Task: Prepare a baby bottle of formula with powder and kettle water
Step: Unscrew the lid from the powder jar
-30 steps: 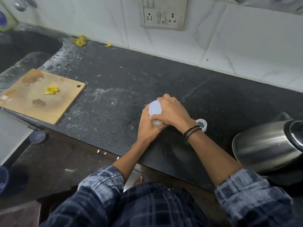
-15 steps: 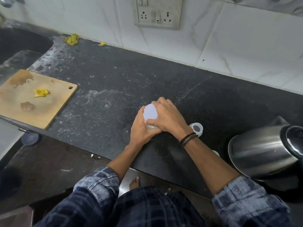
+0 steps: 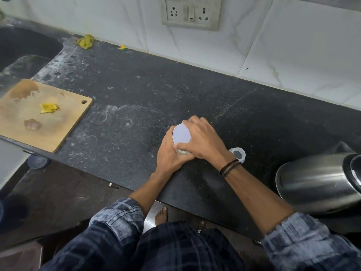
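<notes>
Dark counter [image 3: 195,98], container [image 3: 181,136] between hands [image 3: 187,147]

Dim, soft indoor light, pale sheen on the speckled black stone counter [image 3: 195,98], streaked glare along the brushed steel kettle [image 3: 316,180] at its right end, wide-angle bending at edges, blurred plaid sleeves [image 3: 312,243] below.

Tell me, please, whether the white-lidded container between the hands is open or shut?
Shut: the flat white lid covers the container's top, the right hand gripping the lid's rim, the left hand holding the body.
</notes>
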A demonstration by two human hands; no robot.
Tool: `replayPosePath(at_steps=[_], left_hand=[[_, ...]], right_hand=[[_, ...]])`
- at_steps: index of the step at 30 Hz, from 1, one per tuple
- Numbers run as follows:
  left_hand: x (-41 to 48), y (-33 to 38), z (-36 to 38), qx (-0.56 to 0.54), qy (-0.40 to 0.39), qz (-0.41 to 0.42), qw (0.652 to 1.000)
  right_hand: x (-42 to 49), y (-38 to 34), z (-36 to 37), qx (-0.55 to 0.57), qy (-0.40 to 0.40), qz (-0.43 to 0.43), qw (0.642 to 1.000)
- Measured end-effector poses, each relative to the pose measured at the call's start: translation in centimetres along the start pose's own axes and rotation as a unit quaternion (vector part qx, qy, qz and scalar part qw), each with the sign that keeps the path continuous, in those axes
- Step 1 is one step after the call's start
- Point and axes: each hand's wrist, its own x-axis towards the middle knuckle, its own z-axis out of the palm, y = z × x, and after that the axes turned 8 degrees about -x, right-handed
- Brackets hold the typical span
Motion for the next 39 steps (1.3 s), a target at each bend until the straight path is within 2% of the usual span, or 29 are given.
replayPosePath(at_steps=[20,25,31,39], left_hand=[[0.2,0.1,0.0,-0.004,0.008,-0.001,1.0],[0.2,-0.3,0.1,0.0,-0.01,-0.003,1.0],[0.1,0.2,0.1,0.007,-0.012,-0.006,1.0],[0.2,0.8,0.0,-0.014,0.003,0.0,1.0]], right_hand=[[0.5,0.9,-0.3,-0.018,0.01,-0.06,0.998],[0.6,0.8,-0.1,-0.096,0.012,-0.083,0.992],[0.9,1.6,0.5,-0.249,0.058,-0.134,0.957],[2.1,2.4,-0.2,-0.229,0.034,-0.152,0.961]])
